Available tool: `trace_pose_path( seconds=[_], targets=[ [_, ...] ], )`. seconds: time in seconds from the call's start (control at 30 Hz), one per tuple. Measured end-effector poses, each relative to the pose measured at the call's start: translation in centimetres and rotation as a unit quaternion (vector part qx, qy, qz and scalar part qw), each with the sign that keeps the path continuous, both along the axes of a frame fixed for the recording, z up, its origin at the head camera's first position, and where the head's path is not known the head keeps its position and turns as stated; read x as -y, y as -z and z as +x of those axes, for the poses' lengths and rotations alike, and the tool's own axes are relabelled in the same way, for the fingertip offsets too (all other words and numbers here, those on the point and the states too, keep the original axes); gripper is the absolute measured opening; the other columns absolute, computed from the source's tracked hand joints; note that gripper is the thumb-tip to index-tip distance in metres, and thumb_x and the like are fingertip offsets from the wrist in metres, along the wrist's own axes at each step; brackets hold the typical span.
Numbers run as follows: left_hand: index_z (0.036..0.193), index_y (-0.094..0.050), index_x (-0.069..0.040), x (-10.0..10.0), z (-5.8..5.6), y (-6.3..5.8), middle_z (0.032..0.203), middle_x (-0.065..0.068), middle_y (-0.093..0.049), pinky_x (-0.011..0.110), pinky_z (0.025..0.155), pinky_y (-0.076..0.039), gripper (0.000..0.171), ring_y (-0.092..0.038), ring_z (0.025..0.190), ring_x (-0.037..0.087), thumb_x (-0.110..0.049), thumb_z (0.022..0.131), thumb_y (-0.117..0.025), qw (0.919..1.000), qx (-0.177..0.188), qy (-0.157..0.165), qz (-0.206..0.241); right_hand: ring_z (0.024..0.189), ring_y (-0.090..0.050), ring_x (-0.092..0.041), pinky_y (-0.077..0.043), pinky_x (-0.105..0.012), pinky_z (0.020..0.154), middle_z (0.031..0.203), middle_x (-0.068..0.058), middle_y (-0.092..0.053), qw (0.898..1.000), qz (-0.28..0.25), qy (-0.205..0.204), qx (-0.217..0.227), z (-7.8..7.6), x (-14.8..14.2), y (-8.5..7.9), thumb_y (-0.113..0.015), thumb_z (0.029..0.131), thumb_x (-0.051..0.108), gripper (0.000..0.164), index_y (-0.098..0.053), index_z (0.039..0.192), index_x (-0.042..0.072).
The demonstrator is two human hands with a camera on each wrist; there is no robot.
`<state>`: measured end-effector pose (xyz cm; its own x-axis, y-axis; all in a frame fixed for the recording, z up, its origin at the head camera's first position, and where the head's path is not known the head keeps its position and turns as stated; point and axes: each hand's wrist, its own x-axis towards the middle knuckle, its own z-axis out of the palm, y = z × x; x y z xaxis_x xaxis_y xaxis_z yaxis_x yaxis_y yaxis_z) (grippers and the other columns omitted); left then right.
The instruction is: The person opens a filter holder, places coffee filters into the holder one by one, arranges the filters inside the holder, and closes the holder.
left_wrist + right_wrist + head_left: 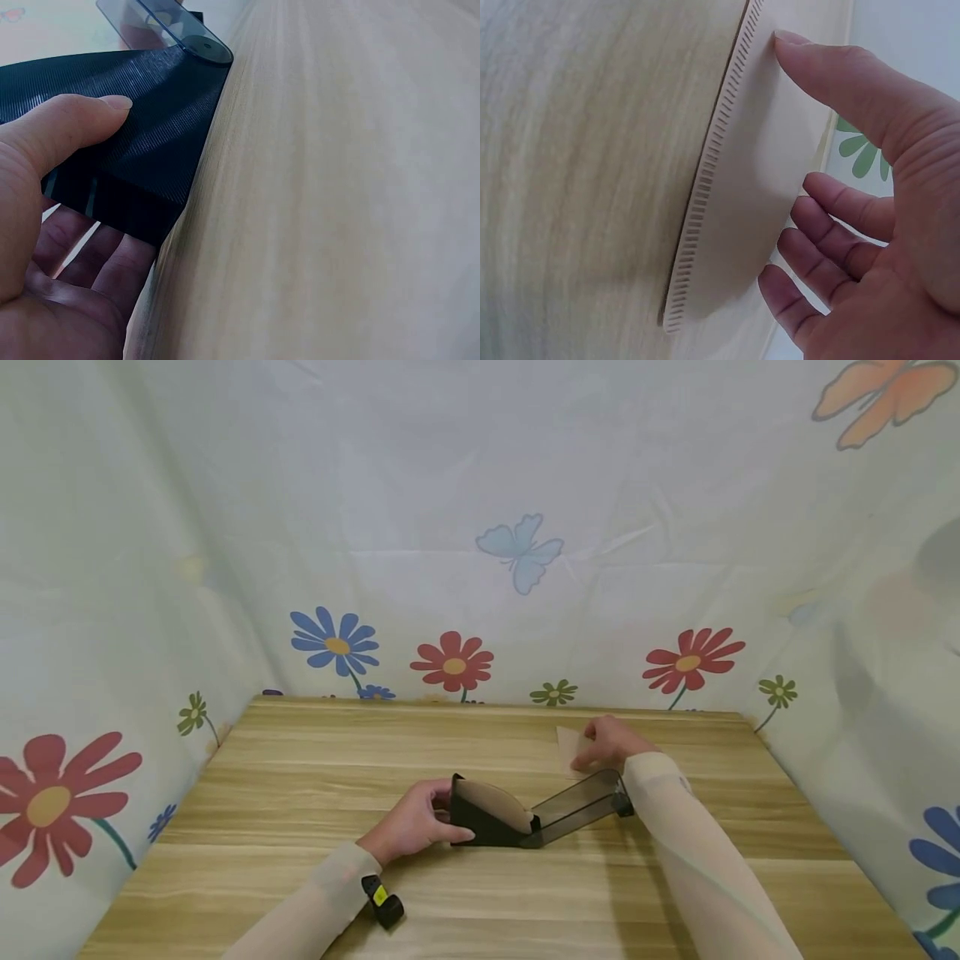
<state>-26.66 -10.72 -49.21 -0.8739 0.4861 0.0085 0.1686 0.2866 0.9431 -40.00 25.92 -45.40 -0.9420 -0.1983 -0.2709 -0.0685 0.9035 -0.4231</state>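
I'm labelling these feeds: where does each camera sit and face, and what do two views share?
Head: on the head, facing forward and down at the table; left hand, right hand and sleeves show.
Left wrist: worn there, facing the black holder in that hand's grip; thumb and fingers show.
Right wrist: worn there, facing the pale sheet at that hand; thumb and fingers show.
Shared: head and left wrist both show the black holder.

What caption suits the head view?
Left hand grips an open black holder; right hand holds a pale sheet beyond it.
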Motion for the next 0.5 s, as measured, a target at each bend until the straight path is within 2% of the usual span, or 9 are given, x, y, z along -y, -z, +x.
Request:
trace_pose_path(
  seconds=[0.1,0.17,0.23,0.3,0.33,0.4,0.5],
  targets=[
    [0.118,-0.07,-0.017,-0.02,0.0,-0.04,0.113,0.002,-0.073,0.024,0.088,-0.055,0.04,-0.067,0.102,0.017,-0.019,0.082,-0.088,1.0,-0.001,0.002,0.0,0.109,-0.061,-0.032,-0.052,-0.049,0.095,0.13,-0.025,-0.063,1.0,-0.001,0.0,0.004,0.32,0.08,-0.4,-0.089,0.079,0.035,0.073,-0.058,0.13,-0.008],
    [0.118,-0.07,-0.017,-0.02,-0.01,-0.02,0.113,0.003,-0.072,0.024,0.088,-0.055,0.04,-0.067,0.102,0.017,-0.018,0.082,-0.088,1.0,-0.001,0.003,0.002,0.093,-0.059,-0.027,-0.052,-0.041,0.083,0.108,-0.019,-0.066,1.0,-0.006,-0.001,0.009,0.43,0.17,-0.58,-0.089,0.08,0.032,0.06,-0.062,0.117,-0.006],
    [0.118,-0.07,-0.016,-0.03,-0.02,0.0,0.113,0.003,-0.073,0.024,0.088,-0.055,0.04,-0.067,0.102,0.017,-0.017,0.082,-0.088,1.0,-0.001,0.003,0.004,0.079,-0.052,-0.022,-0.046,-0.035,0.07,0.088,-0.009,-0.058,1.0,-0.013,-0.004,0.01,0.46,0.22,-0.66,-0.089,0.079,0.03,0.048,-0.062,0.102,-0.002],
    [0.118,-0.07,-0.016,-0.04,-0.02,0.01,0.114,0.003,-0.073,0.024,0.088,-0.055,0.04,-0.068,0.102,0.017,-0.017,0.082,-0.088,1.0,0.0,0.003,0.004,0.071,-0.043,-0.019,-0.037,-0.033,0.063,0.077,-0.003,-0.045,1.0,-0.02,-0.003,0.014,0.46,0.25,-0.66,-0.089,0.078,0.028,0.043,-0.058,0.091,0.002],
    [0.118,-0.07,-0.016,-0.04,-0.04,0.01,0.113,0.003,-0.073,0.024,0.088,-0.055,0.04,-0.068,0.102,0.017,-0.017,0.082,-0.088,1.0,0.0,0.002,0.004,0.07,-0.042,-0.019,-0.036,-0.033,0.063,0.077,-0.002,-0.044,1.0,-0.022,0.001,0.015,0.44,0.28,-0.6,-0.089,0.078,0.029,0.042,-0.057,0.09,0.004],
    [0.118,-0.071,-0.016,-0.05,-0.07,0.01,0.113,0.003,-0.073,0.024,0.088,-0.055,0.039,-0.068,0.102,0.017,-0.017,0.082,-0.088,1.0,0.001,0.002,0.004,0.074,-0.046,-0.02,-0.04,-0.033,0.066,0.083,-0.005,-0.051,1.0,-0.021,0.005,0.012,0.47,0.22,-0.47,-0.089,0.078,0.03,0.044,-0.06,0.095,0.002],
    [0.117,-0.071,-0.016,-0.04,-0.1,0.03,0.114,0.003,-0.073,0.025,0.088,-0.055,0.039,-0.068,0.102,0.017,-0.017,0.082,-0.088,1.0,0.001,0.004,0.005,0.09,-0.057,-0.027,-0.05,-0.04,0.079,0.108,-0.017,-0.064,1.0,-0.012,0.013,0.008,0.52,0.12,-0.21,-0.089,0.078,0.033,0.059,-0.062,0.115,-0.004]
  ],
)
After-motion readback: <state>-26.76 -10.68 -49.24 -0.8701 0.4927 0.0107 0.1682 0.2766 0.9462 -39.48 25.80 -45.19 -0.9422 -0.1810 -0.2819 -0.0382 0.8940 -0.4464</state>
